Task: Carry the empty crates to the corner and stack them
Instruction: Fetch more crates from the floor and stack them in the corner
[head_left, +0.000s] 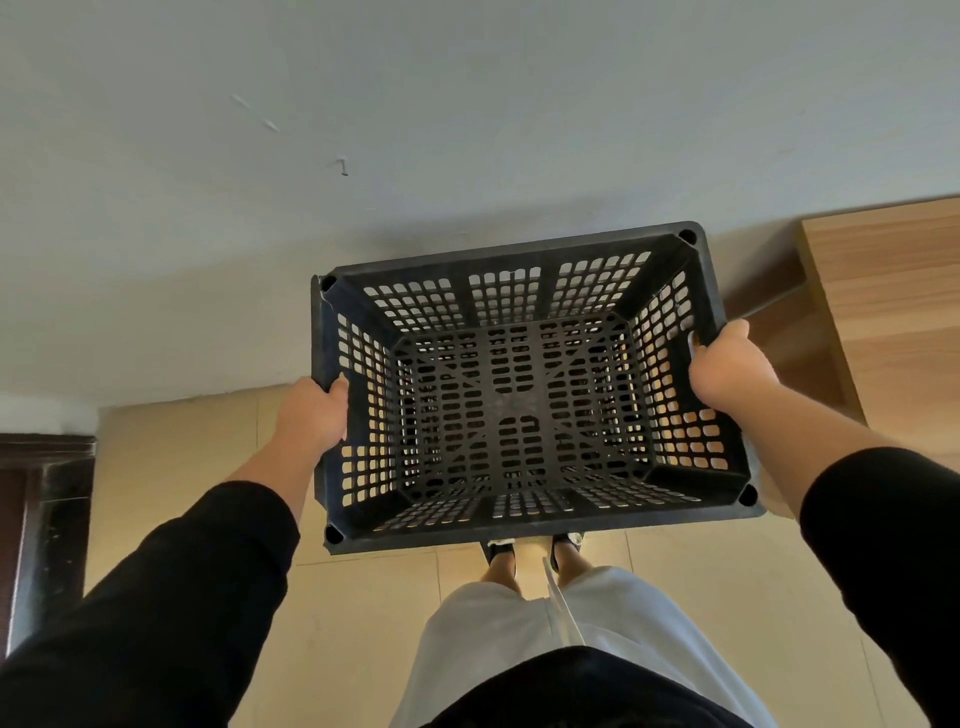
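A black plastic crate (524, 410) with perforated walls and floor is held in the air in front of me, its open top facing up. Nothing lies inside it. My left hand (311, 413) grips the rim of its left short side. My right hand (727, 371) grips the rim of its right short side. The crate hangs above the floor, close to a pale wall, and hides most of my feet.
The pale wall (415, 130) fills the upper half of the view. A wooden cabinet (883, 291) stands at the right against it. A dark door frame (47, 519) sits at the far left. Beige floor tiles (182, 467) lie below.
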